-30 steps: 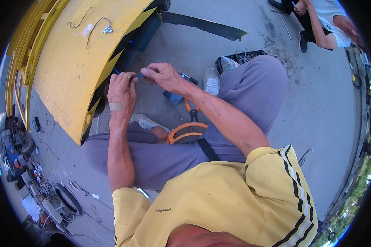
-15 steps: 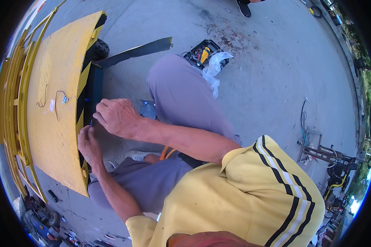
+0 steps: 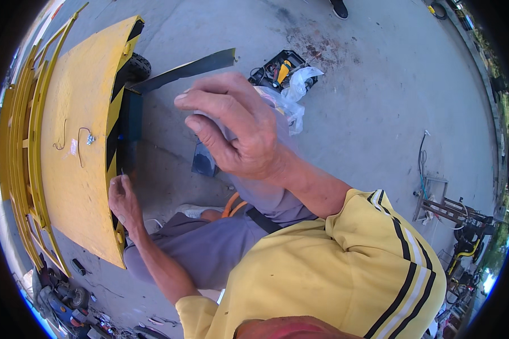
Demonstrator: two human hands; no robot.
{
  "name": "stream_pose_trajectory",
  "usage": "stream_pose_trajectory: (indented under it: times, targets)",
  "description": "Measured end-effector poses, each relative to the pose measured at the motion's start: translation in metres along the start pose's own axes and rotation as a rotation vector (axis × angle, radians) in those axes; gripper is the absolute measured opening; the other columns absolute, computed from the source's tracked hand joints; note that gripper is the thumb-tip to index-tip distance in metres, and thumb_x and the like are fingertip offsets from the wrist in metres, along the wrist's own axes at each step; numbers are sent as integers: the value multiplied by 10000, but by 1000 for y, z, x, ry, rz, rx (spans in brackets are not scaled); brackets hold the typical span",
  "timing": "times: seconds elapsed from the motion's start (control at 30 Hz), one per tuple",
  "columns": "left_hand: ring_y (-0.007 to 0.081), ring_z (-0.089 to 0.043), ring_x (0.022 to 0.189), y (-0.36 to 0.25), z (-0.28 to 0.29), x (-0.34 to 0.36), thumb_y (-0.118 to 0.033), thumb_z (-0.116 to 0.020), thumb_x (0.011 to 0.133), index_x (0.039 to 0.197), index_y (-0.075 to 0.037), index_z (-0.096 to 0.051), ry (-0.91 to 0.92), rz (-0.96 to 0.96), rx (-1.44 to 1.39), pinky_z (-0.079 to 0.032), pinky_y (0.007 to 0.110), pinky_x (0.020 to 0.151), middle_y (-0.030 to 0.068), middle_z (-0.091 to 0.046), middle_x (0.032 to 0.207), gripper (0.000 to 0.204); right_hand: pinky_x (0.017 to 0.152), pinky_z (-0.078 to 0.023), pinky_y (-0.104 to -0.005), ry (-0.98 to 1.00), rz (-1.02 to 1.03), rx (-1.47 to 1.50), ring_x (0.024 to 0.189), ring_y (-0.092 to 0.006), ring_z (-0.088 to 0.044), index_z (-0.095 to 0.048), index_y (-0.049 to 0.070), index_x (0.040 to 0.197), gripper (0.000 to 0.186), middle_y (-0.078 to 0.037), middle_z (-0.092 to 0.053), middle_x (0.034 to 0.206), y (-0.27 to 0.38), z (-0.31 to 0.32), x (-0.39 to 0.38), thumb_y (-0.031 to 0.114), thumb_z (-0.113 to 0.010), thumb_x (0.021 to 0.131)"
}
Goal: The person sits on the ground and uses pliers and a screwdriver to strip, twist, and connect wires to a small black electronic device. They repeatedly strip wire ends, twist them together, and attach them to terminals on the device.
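Observation:
My left hand (image 3: 124, 202) is at the edge of a yellow metal panel (image 3: 76, 186) with black stripes along its side. Its thumb and fingers are pinched together, and a thin, tiny tip shows above them, too small to name. Raised above my bent knee, my right hand (image 3: 240, 127) has curled fingers with a gap between thumb and forefinger, and nothing shows in it. On the panel lie a thin bent wire (image 3: 81, 151) and a small cluster of shiny metal pieces (image 3: 90, 138). A dark box (image 3: 131, 116) sits under the panel's edge.
A long dark metal strip (image 3: 186, 70) juts out beside a black wheel (image 3: 137, 68). Beyond my knee lies an open tool case (image 3: 277, 70) with a yellow-orange tool and a clear plastic bag (image 3: 302, 85). A person's shoe (image 3: 339, 8) shows at the top.
My right hand has left the panel's edge, moving right and up toward the camera, and its fingers have parted. My left hand has stayed nearly in place, still pinching.

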State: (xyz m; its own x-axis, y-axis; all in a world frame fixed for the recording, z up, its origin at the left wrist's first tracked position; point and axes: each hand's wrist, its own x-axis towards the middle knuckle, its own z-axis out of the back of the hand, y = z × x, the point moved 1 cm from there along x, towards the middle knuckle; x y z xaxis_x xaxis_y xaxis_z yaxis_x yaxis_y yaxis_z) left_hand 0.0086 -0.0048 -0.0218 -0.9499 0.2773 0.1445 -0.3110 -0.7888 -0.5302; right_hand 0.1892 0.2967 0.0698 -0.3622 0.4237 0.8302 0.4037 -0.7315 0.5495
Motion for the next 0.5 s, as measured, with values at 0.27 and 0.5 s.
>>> stream_pose_trajectory:
  times: [0.27, 0.5]
  targets:
    - [265, -685, 795, -1, -19, 11, -153, -628, 1042, 1114, -48, -683, -39, -29, -57, -535, 384, 755, 139, -709, 889, 139, 1031, -505, -427, 237, -692, -560, 1196, -355, -619, -568, 29, 1383, 517, -186, -594, 1298, -179, 120, -125, 112, -748, 905]
    - [220, -667, 721, -33, -1, 15, -104, -618, 1034, 1142, -49, -667, -69, 18, -123, -527, 343, 709, 116, -688, 817, 130, 1169, -374, -558, 633, -1098, -803, 1437, -491, -386, -378, 71, 1580, 969, -256, -337, 1603, -210, 115, -213, 464, -829, 817]
